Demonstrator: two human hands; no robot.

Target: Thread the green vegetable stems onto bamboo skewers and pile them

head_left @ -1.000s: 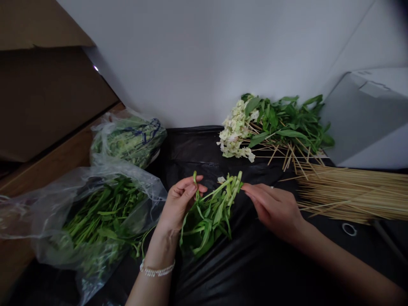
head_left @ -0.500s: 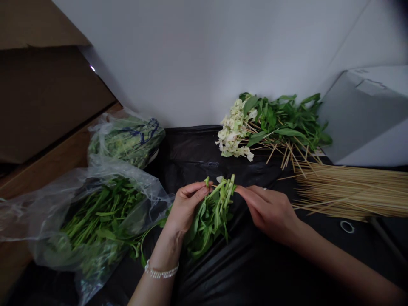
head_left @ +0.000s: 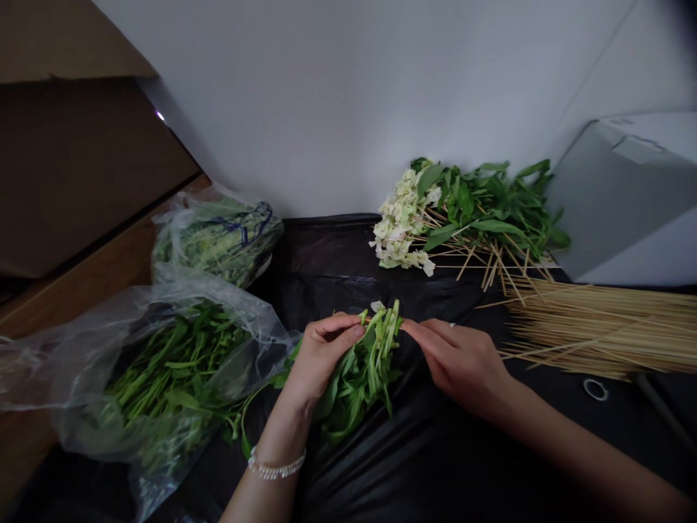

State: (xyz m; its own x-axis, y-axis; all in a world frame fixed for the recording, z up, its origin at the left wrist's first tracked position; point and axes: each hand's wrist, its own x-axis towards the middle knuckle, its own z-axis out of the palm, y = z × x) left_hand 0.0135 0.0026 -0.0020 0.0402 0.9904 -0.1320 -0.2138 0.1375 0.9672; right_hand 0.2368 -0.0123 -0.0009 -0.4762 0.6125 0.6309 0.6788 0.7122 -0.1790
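Observation:
A small bunch of green leafy stems [head_left: 366, 370] lies on the black plastic sheet [head_left: 414, 465], cut ends pointing away from me. My left hand [head_left: 321, 356], with a bead bracelet at the wrist, pinches the left side of the stem ends between thumb and fingers. My right hand [head_left: 462, 359] lies palm down, its fingertips touching the stem ends from the right; whether it grips any stem is unclear.
A clear bag of green stems [head_left: 163, 370] lies at the left, a second bag [head_left: 218, 236] behind it. Skewered greens and pale cabbage [head_left: 462, 211] rest by the wall. Loose bamboo skewers [head_left: 599, 327], a rubber band [head_left: 595, 389], a white box [head_left: 632, 196].
My left hand has brought a stem it held to the right into the bunch, and the hands have drawn closer together around the stem ends. My right hand has barely moved.

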